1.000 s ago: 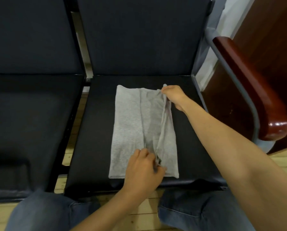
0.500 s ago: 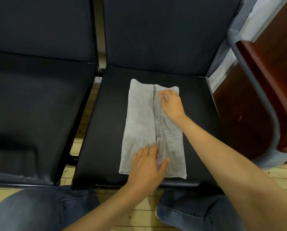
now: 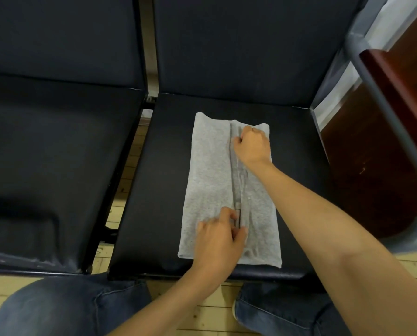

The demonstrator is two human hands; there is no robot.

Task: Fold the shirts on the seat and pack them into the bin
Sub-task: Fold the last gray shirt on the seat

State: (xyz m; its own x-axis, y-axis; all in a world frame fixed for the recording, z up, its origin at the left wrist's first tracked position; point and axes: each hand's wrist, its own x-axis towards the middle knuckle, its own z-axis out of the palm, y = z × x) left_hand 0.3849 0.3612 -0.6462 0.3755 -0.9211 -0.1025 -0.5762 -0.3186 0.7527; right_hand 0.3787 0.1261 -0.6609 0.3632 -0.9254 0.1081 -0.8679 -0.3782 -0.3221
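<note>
A grey shirt (image 3: 209, 170) lies on the black seat (image 3: 297, 146), folded into a long narrow strip with its two side flaps meeting along the middle. My left hand (image 3: 218, 238) is at the near end, with thumb and curled fingers pinching the fabric by the centre seam. At the far end my right hand (image 3: 252, 147) rests knuckles up, its fingers curled on the edge of the right flap. No bin is in view.
A second black seat (image 3: 57, 154) adjoins on the left, across a gap showing wooden floor. A red-brown wooden armrest (image 3: 396, 93) on a grey metal frame rises at the right. My knees in jeans (image 3: 69, 309) are just below the seat's front edge.
The right flap, lifted a second ago, now lies flat on the shirt. My right hand came down with it onto the far end and has curled its fingers. The view shifted closer.
</note>
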